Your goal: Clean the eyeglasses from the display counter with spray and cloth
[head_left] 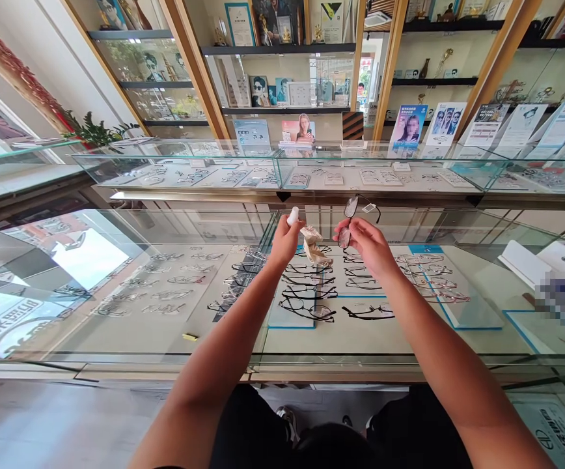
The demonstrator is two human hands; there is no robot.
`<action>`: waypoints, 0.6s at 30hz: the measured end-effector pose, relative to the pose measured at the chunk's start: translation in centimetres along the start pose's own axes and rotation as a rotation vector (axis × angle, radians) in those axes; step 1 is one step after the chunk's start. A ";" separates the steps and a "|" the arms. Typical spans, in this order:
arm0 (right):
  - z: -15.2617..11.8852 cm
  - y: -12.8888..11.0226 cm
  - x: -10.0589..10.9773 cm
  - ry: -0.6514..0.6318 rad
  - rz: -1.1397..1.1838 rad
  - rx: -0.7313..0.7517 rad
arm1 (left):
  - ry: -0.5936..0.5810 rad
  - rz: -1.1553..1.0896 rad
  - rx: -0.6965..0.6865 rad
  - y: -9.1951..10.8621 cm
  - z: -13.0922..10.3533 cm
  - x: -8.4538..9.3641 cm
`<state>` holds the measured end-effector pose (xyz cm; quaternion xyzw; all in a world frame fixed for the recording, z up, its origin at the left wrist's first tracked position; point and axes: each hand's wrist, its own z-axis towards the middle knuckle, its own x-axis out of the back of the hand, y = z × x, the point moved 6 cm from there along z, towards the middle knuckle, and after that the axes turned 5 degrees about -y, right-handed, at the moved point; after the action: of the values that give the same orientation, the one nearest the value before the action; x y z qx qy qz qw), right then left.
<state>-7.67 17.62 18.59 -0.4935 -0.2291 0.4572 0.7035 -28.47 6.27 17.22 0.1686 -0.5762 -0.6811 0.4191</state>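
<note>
My left hand (286,238) is wrapped round a small white bottle (293,215), whose top sticks up above the fingers. A crumpled cream cloth (314,246) is just right of that hand; whether the hand also grips it, I cannot tell. Between the fingertips of my right hand (363,238) is a pair of eyeglasses (351,207), held on edge by the lower lens, with a small white tag (369,208) on it. Both hands are above the glass counter (258,355). Rows of dark-framed glasses (308,293) lie under its glass below my hands.
A second glass display case (282,170) with more glasses runs behind the counter. Leaflet stands (408,127) are on top of it. White items (536,264) lie on the right of the counter. A small yellow piece (190,337) is at front left.
</note>
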 end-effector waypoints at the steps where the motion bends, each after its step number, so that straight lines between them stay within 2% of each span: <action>1: 0.0 0.0 0.0 0.000 0.004 0.001 | 0.031 0.042 0.035 -0.6 0.5 0.4; 4: 0.1 0.1 0.1 0.001 0.023 0.010 | 0.073 0.179 0.074 -1.9 1.5 1.4; 9: 0.1 0.2 0.2 0.008 0.015 -0.002 | 0.022 0.651 0.048 -2.8 2.0 2.4; 14: 0.1 0.2 0.3 -0.002 -0.011 -0.007 | 0.003 0.764 0.107 -3.6 2.1 3.3; 18: 0.1 0.3 0.3 -0.008 0.004 0.003 | -0.031 0.848 0.137 -3.9 2.4 3.2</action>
<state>-7.70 17.98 18.35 -0.4912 -0.2305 0.4606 0.7024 -33.49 5.34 15.11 -0.0660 -0.6446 -0.4114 0.6410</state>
